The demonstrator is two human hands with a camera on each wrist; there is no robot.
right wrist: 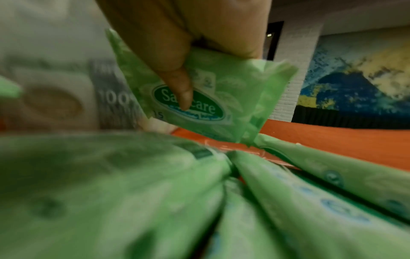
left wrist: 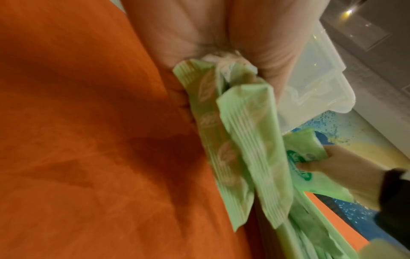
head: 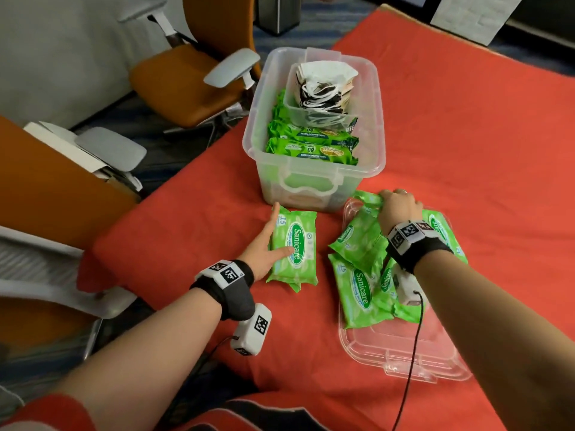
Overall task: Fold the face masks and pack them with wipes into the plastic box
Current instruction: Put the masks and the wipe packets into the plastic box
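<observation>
A stack of green Sanicare wipe packs (head: 294,247) lies on the red cloth in front of the clear plastic box (head: 258,144). My left hand (head: 270,241) grips it, thumb on top and fingers along its left side; the left wrist view shows the packs' (left wrist: 244,149) crimped ends against the palm. My right hand (head: 395,203) pinches one wipe pack (head: 368,200) off a loose pile (head: 357,284). In the right wrist view the thumb (right wrist: 177,87) presses on that pack's (right wrist: 221,98) label. Inside the box are larger green wipe packs (head: 311,147) and an inner tray of folded masks (head: 323,88).
The pile lies on the box's clear lid (head: 404,353), flat on the cloth at the right. Orange office chairs (head: 186,79) stand left of the table. The red cloth (head: 466,135) stretches right of the box. A cable (head: 413,353) hangs from my right wrist.
</observation>
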